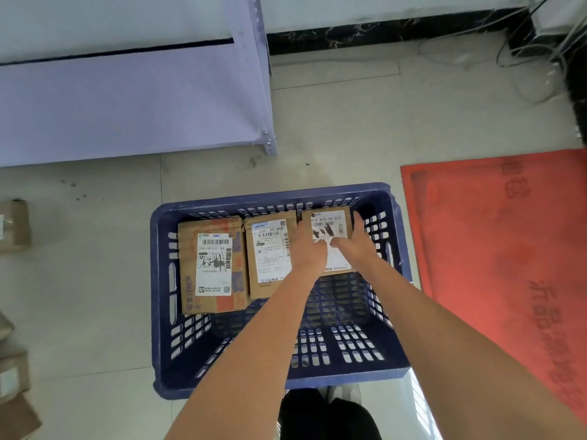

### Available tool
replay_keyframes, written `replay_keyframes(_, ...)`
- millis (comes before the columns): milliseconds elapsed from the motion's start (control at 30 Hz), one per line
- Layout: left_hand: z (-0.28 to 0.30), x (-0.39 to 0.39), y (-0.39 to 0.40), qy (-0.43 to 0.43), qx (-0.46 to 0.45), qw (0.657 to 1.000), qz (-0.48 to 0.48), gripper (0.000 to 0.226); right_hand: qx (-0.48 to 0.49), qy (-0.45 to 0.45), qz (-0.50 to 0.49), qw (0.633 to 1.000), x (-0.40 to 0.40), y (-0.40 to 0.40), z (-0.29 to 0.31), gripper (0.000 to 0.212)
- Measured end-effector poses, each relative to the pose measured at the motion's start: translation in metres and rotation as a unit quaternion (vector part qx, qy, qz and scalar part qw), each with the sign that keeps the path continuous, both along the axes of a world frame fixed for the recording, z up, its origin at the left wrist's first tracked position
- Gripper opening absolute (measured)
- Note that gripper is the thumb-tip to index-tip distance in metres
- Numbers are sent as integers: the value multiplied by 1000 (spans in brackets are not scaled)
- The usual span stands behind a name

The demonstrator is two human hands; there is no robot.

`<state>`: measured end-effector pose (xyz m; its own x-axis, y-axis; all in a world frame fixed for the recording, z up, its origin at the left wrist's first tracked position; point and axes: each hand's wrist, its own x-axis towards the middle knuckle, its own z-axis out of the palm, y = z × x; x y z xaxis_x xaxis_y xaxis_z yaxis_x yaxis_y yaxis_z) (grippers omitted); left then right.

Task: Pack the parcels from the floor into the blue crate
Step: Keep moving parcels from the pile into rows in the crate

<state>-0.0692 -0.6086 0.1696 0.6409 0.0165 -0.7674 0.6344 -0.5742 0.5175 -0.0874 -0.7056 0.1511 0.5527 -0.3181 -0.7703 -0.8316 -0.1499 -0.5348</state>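
Observation:
The blue crate (158,281) stands on the floor in front of me. Three brown cardboard parcels with white labels lie flat in a row along its far wall: a left parcel (212,265), a middle parcel (270,255) and a right parcel (330,223). Both my hands reach into the crate and rest on the right parcel. My left hand (309,249) grips its left side. My right hand (355,241) holds its right edge, fingers along the side next to the crate wall. The lower half of that parcel is hidden by my hands.
More brown parcels lie on the floor at the far left (14,227) and lower left (12,376). A grey metal shelf (127,100) stands behind the crate to the left. A red mat (495,249) lies to the right. Cables (540,52) run along the back right corner.

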Motion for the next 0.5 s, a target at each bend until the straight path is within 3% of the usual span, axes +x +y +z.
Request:
replay_keyframes(133,47,-2,16,12,-11,998,53,56,9,-10,53,999,-3,10,51,70)
replay_keyframes(367,189,-19,63,14,-63,986,152,53,45,-18,34,998,-12,48,208,81)
replay_keyframes(500,270,-55,97,-6,-78,989,124,56,50,-19,58,997,-42,86,293,79)
